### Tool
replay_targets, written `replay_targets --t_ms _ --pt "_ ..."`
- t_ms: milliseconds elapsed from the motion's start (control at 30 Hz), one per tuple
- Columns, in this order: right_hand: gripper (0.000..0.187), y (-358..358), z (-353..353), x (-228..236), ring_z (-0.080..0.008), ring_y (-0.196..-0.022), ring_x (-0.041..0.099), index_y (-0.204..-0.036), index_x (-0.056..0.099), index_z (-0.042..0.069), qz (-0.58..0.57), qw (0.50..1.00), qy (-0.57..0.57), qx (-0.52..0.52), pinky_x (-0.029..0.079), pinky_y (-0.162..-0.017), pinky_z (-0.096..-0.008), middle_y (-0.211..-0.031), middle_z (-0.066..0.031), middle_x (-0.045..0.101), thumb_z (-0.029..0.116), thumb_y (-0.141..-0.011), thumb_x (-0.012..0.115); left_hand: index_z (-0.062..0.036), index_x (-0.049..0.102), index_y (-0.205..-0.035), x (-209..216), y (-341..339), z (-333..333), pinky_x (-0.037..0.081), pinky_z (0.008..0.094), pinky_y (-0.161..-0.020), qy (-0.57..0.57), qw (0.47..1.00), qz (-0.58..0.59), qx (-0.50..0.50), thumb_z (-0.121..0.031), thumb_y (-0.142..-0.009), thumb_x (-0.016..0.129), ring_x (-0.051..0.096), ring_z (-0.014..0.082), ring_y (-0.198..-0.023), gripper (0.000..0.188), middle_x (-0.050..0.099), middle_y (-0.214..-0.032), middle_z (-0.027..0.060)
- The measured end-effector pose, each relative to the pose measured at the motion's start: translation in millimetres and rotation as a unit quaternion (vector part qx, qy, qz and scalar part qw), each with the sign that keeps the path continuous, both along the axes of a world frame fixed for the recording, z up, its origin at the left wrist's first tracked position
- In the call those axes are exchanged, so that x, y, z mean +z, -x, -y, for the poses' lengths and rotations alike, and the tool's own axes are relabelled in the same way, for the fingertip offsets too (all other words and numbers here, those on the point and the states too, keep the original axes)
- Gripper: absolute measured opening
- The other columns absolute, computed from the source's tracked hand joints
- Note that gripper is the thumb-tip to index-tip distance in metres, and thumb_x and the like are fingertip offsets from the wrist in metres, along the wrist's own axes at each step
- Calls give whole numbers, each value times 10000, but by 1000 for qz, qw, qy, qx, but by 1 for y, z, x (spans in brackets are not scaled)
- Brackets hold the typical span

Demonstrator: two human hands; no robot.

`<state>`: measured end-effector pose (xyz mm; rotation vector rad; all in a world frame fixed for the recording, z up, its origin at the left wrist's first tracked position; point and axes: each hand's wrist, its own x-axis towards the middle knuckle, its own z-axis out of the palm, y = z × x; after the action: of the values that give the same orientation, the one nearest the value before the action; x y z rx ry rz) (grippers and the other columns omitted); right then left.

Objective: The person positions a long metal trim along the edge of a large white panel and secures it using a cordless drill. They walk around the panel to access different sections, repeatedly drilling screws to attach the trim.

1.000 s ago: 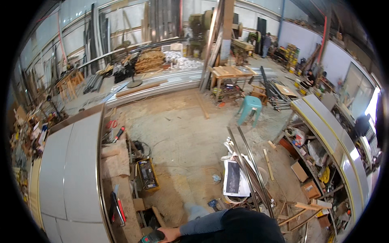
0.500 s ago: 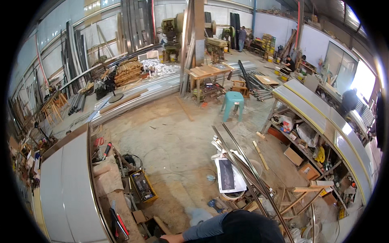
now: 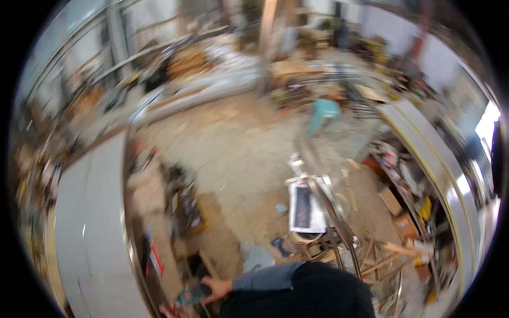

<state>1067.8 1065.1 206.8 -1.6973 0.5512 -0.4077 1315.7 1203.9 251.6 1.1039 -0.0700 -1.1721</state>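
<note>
My right hand (image 3: 216, 289), at the end of a grey-blue sleeve that crosses the lower middle, is closed around a green and dark power tool (image 3: 192, 294). The tool points left, low beside the bench with the grey panel top; blur hides its exact kind. Only part of my left hand (image 3: 173, 311) shows at the lower edge, close to the tool's front end. Its fingers are smeared by motion, and whether it holds anything cannot be made out.
The grey panel-topped bench (image 3: 90, 212) stands at the left, with a red-and-black tool (image 3: 155, 258) on the ledge beside it. Long metal bars (image 3: 334, 212) lean over a bucket with a printed sheet (image 3: 309, 212) at right. Farther off are a green stool (image 3: 323, 114) and another long bench (image 3: 424, 143).
The view has swung, so the surroundings shift and blur. My right hand has come farther into sight with the power tool, and part of my left hand now shows.
</note>
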Motion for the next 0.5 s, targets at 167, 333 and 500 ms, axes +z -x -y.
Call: replay_targets --t_ms 167,333,500 --pt "756 29 10 11 -234 -1075 679 -1428 540 45 45 991 -120 48 553 -951 -380 -1237 -126 685 313 -826 911 -64 607 -1040 -27 -21 -27 498 301 -809 36 999 -8 -6 -251 -1040 664 591 188 -910 196 622 -961 34" --pt "636 15 20 55 -216 -1224 646 -1457 561 49 143 976 -29 162 486 -1064 -341 -1345 -122 678 82 -871 803 -67 611 -1015 -2 -43 -41 500 299 -704 -64 990 60 -108 -256 -1028 683 616 175 -793 202 640 -895 53" --pt "606 -5 11 50 -219 -1210 643 -1443 566 49 203 972 -76 88 487 -1038 -336 -1330 -123 677 188 -905 809 -71 613 -1063 14 -24 7 478 261 -663 -24 997 -27 69 -309 -1054 644 591 143 -760 240 616 -839 28"
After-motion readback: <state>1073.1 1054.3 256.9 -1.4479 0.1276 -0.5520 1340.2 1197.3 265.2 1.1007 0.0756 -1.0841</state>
